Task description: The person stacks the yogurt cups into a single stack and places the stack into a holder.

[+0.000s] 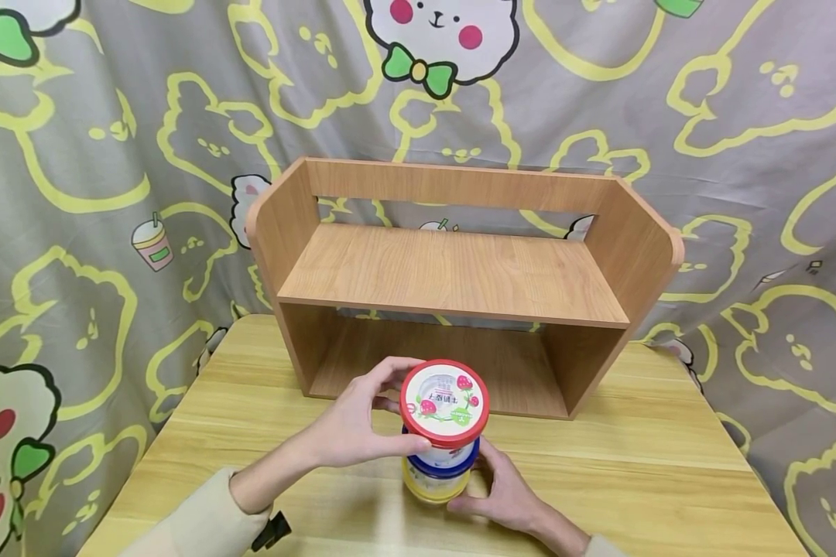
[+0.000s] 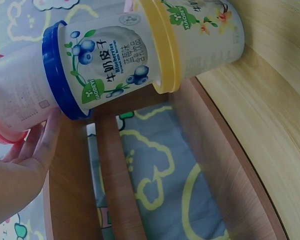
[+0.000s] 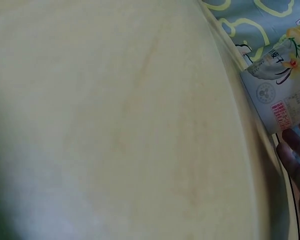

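Three lidded pudding tubs stand stacked on the table. On top is the red-lidded tub (image 1: 446, 402), printed with strawberries; my left hand (image 1: 362, 437) grips it, thumb at the near side and fingers round the back. Under it comes the blue-lidded tub (image 2: 107, 62), its side showing blueberries. At the bottom is the yellow-lidded tub (image 2: 210, 37), with vanilla flowers on its side. My right hand (image 1: 508, 495) holds this lowest tub from the right; in the right wrist view its fingers (image 3: 295, 150) curl at the tub's wall.
Just behind the stack stands a two-level wooden shelf (image 1: 453, 271) with raised side panels. The wood-grain table (image 1: 662, 456) spreads to both sides. A grey patterned curtain (image 1: 146, 155) hangs behind and around it.
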A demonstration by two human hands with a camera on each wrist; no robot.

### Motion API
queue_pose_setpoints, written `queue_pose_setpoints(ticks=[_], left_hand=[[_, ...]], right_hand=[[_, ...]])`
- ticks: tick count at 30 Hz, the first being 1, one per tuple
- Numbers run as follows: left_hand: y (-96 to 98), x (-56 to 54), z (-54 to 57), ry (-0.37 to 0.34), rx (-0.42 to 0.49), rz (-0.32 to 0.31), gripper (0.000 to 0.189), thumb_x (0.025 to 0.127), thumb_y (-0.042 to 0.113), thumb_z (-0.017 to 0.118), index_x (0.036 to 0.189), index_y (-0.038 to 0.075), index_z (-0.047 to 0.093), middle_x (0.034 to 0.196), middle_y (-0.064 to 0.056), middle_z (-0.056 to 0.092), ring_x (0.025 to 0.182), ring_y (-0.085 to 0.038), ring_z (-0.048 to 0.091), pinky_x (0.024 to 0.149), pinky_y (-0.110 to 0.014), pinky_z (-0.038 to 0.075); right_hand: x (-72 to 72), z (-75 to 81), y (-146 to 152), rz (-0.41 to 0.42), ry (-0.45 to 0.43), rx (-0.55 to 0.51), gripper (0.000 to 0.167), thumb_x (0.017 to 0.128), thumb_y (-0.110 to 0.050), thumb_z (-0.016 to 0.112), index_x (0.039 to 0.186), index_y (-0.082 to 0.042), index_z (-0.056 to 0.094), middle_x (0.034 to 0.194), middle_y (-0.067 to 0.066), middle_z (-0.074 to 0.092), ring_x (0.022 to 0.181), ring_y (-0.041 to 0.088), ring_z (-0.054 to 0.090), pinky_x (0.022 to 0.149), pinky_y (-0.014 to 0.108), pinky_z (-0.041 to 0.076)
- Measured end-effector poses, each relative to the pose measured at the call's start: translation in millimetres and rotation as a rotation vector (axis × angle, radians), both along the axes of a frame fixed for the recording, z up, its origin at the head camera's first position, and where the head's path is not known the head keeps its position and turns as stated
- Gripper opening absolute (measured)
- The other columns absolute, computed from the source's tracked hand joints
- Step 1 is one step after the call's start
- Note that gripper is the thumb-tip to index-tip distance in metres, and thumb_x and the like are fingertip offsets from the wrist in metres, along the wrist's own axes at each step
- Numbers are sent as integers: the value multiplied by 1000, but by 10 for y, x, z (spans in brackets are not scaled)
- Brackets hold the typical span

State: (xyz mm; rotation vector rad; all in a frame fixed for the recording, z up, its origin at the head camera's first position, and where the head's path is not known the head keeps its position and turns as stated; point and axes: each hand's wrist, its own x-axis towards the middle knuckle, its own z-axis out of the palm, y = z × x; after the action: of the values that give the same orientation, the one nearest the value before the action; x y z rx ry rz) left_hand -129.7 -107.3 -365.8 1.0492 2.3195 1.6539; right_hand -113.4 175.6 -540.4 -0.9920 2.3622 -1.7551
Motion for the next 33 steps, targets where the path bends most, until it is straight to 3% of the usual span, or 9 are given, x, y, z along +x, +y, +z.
queue_pose_setpoints(ticks=[15,23,28,33], left_hand=[[-5,22,-3,-11,-15,6,81,85,21,89,153,20,45,141,-4,64,114,-12,67,95,-30,64],[-47,45,-25,-4,10,43,84,85,21,89,156,21,43,140,-4,63,118,-14,67,99,-33,62],[-105,45,-87,23,32,51,83,86,16,88,156,16,43,145,-8,61,124,-17,65,102,-38,62],[-173,51,-210,55,37,78,85,84,13,89,155,16,43,146,-9,62,127,-17,64,105,-34,60]], right_hand=[[3,13,-14,-8,-14,25,78,79,-12,92,146,-20,53,134,3,71,120,6,67,101,27,57],[5,19,-13,-5,-36,22,77,80,-12,92,146,-20,54,135,3,71,121,7,67,102,27,57],[1,12,-11,-6,-44,22,76,80,-12,92,146,-20,54,134,3,71,121,7,67,102,27,58],[-7,9,-15,-10,-37,29,76,80,-13,92,145,-21,54,134,3,71,121,7,67,103,27,57]])
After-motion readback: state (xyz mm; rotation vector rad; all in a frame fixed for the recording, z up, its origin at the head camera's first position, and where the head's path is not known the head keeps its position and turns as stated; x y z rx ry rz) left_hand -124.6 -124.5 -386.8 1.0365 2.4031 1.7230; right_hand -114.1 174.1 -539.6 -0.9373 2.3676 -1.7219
